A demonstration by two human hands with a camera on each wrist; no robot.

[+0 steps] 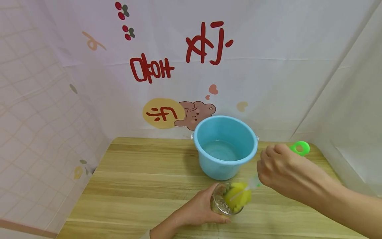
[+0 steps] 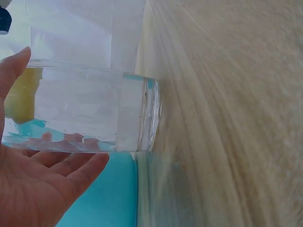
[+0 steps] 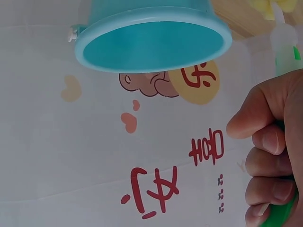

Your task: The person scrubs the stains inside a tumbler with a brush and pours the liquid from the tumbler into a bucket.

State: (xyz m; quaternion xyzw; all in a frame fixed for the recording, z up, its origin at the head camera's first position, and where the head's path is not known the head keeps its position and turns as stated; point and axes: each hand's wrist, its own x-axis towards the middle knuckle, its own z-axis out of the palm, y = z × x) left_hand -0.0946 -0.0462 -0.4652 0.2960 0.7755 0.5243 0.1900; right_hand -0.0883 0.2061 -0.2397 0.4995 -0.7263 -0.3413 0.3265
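Note:
My left hand (image 1: 202,205) holds a clear glass (image 1: 220,202) near the front of the table, thumb on one side and fingers on the other. In the left wrist view the glass (image 2: 80,104) has its base at the tabletop. My right hand (image 1: 279,166) grips a bottle brush by its green handle (image 1: 301,148), whose looped end sticks out behind the fist. The brush's yellow sponge head (image 1: 240,196) sits tilted in the mouth of the glass. Through the glass wall, the left wrist view shows part of the sponge (image 2: 23,97). Curled fingers (image 3: 270,163) wrap the handle in the right wrist view.
A light blue bucket (image 1: 219,171) with some water in the bottom stands just behind the glass, near the back of the wooden table (image 1: 143,176). White printed cloth (image 1: 268,79) hangs behind the table and along its sides.

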